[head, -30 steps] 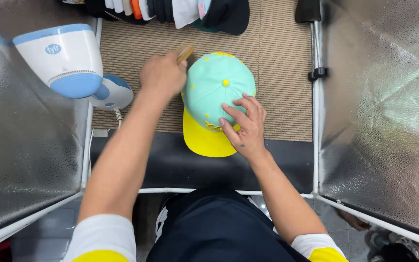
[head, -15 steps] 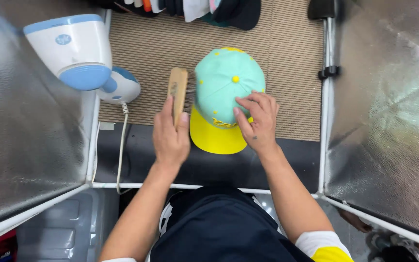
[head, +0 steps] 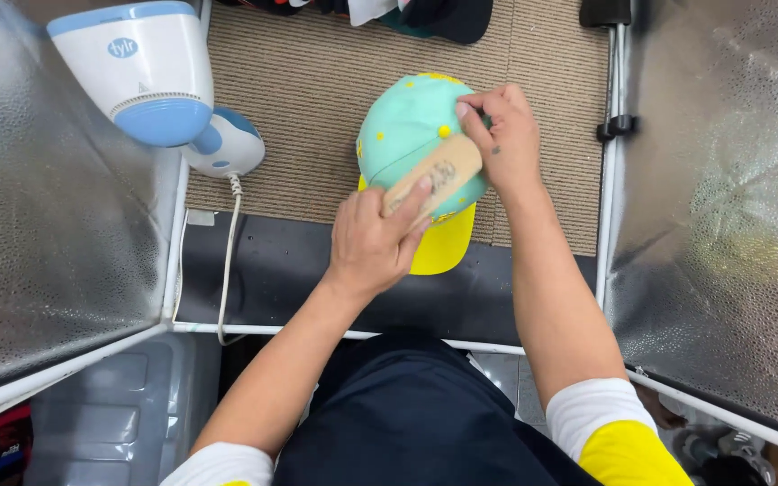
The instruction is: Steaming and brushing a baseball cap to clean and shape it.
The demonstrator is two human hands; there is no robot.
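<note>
1. The counter [head: 308, 99] is covered with a tan ribbed mat; a dark strip [head: 254, 270] runs along its near edge.
2. A mint-green cap [head: 398, 135] with a yellow brim lies on the mat, right of the middle.
3. A white-and-blue handheld appliance [head: 150, 81] rests at the left edge, its white cord [head: 229, 261] trailing over the dark strip.
4. Dark caps [head: 443, 16] lie along the far edge.

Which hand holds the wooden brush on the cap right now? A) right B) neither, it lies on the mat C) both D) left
D: the left hand grips the wooden brush across the mint cap, while the right hand only steadies the cap's crown.
</note>
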